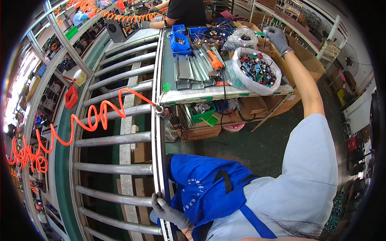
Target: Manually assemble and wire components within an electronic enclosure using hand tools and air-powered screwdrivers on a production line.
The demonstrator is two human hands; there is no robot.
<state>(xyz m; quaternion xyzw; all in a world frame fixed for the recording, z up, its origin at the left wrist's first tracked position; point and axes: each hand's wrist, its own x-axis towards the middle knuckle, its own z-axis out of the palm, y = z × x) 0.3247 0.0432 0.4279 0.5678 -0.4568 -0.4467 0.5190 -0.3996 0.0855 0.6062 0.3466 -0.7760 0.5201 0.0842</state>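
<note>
My left hand (171,212), in a grey glove, is at the near end of the roller conveyor, its fingers curled over the metal side rail (159,170). My right hand (277,39), gloved too, reaches out at the far right, above an open cardboard box (305,56) behind the workbench. Its fingers are bent together; what they hold, if anything, is too small to make out. Nearest to it are a white bag of small wired parts (257,71) and a clear plastic bag (242,39). An orange-and-black power screwdriver (212,57) lies on metal brackets (189,69).
Blue bins (179,42) stand at the bench's far left. An orange coiled air hose (92,120) stretches across the rollers (114,139) to a fitting on the rail. A green bin (203,112) sits under the bench. A person (185,13) works at the conveyor's far end.
</note>
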